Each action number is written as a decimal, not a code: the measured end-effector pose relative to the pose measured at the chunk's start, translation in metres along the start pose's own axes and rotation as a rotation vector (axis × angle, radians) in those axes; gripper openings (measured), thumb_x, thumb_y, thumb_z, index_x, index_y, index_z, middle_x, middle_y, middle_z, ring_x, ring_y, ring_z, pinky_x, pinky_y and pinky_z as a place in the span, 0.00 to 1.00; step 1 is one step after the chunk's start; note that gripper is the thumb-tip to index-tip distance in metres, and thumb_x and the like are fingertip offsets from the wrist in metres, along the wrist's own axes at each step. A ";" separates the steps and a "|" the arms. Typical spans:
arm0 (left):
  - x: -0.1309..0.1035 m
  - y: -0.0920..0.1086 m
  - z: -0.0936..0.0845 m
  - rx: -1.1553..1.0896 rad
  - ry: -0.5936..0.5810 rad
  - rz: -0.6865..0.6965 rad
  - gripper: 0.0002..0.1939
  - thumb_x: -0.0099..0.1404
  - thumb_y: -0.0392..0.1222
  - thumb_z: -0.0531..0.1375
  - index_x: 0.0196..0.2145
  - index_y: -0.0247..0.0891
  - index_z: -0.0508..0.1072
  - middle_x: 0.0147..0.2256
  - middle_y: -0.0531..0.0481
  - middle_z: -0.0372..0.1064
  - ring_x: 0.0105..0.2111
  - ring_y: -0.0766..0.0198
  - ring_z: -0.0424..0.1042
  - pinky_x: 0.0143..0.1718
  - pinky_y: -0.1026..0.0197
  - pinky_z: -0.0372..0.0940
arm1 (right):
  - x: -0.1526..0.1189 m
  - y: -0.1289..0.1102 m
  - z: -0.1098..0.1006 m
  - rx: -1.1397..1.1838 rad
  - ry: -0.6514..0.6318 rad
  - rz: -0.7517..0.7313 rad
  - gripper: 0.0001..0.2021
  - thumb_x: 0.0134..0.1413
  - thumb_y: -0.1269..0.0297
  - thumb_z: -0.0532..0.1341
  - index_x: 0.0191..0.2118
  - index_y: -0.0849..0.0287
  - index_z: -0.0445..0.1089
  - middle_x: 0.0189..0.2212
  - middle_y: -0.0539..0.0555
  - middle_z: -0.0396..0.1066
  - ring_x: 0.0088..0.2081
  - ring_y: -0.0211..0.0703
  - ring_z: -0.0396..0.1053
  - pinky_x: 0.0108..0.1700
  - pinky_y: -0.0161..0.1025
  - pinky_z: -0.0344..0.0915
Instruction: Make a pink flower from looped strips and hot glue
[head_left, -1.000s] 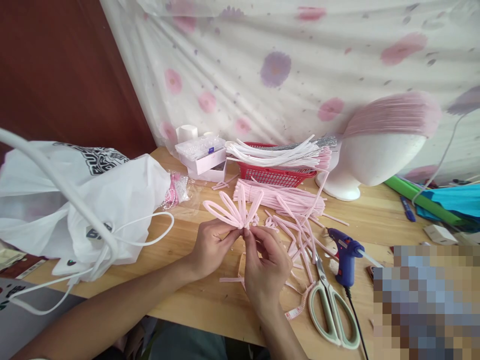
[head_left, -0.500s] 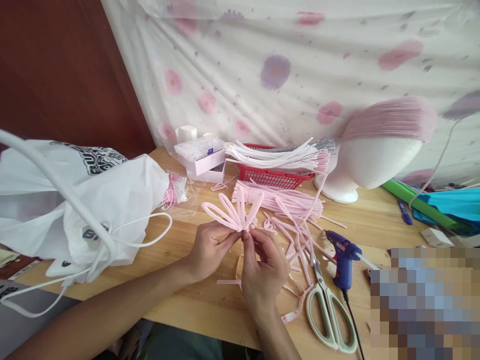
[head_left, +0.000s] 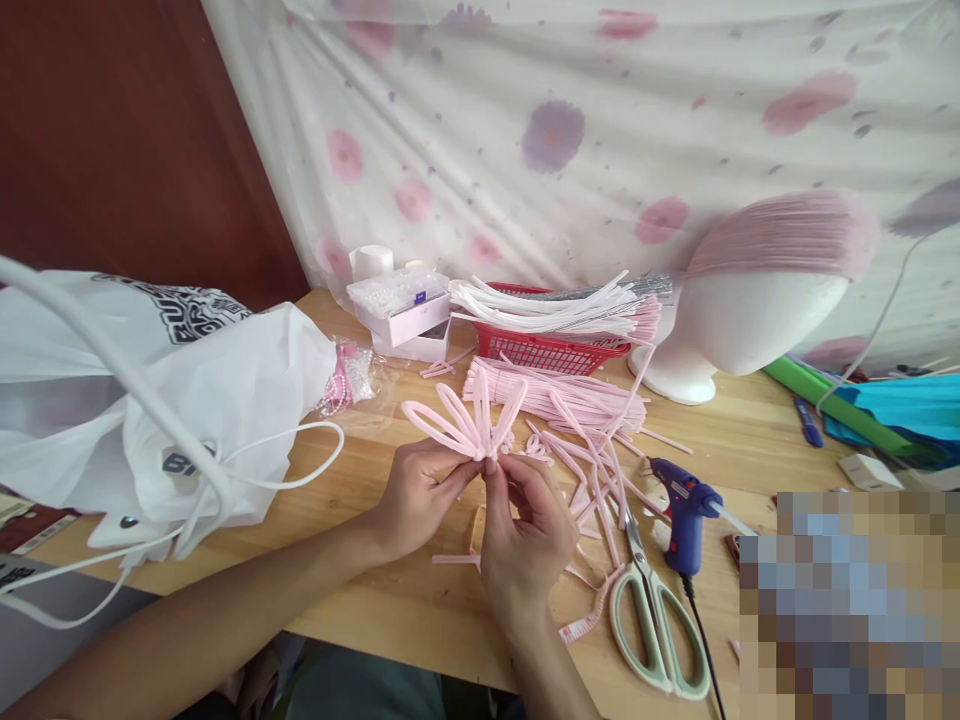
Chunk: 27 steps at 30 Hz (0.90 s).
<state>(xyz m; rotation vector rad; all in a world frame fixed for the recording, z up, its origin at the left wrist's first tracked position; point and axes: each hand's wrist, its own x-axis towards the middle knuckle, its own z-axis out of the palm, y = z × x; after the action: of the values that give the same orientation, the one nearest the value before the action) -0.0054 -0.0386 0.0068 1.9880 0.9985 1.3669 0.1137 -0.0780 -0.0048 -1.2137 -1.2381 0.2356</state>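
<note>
Several long pink loops of bent pipe cleaner (head_left: 481, 408) fan upward like petals, joined at their base. My left hand (head_left: 427, 495) pinches that base from the left, its fingers closed. From the right, the thumb and fingertips of my right hand (head_left: 529, 535) grip the same base, and the two hands meet there. The exact joint is hidden by the fingertips. Loose pink pipe cleaners (head_left: 581, 460) lie bent and tangled just right of my hands. Behind the loops rests a thick bundle of straight pink pipe cleaners (head_left: 517, 388).
A red basket (head_left: 525, 350) holds white, silver and pink pipe cleaners. Right are scissors (head_left: 649, 610), a blue glue gun (head_left: 684, 510), a tape measure (head_left: 581, 627) and a white foam head (head_left: 765, 320). Left stand white boxes (head_left: 409, 325), a white bag (head_left: 225, 400) and a white cable (head_left: 135, 370).
Almost nothing differs. Both hands keep their pinch on the base of the pink loops, and the view has shifted very slightly.
</note>
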 end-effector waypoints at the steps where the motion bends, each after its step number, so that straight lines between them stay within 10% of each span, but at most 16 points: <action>1: 0.000 0.000 0.000 0.004 0.001 0.004 0.11 0.70 0.39 0.61 0.33 0.36 0.83 0.28 0.49 0.79 0.28 0.63 0.75 0.32 0.64 0.67 | 0.000 0.001 0.000 0.000 0.001 -0.001 0.04 0.62 0.69 0.62 0.37 0.57 0.75 0.33 0.52 0.75 0.33 0.40 0.73 0.38 0.39 0.73; 27: -0.001 -0.004 0.002 0.011 0.024 0.049 0.14 0.70 0.41 0.60 0.30 0.33 0.82 0.24 0.50 0.75 0.25 0.65 0.73 0.29 0.66 0.65 | -0.002 0.007 0.002 0.009 0.018 -0.045 0.03 0.60 0.71 0.64 0.38 0.57 0.76 0.35 0.52 0.77 0.34 0.39 0.75 0.37 0.38 0.74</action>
<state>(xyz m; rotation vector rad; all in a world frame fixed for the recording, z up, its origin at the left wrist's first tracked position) -0.0046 -0.0369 0.0031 2.0207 0.9762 1.4167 0.1142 -0.0757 -0.0120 -1.1767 -1.2459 0.1961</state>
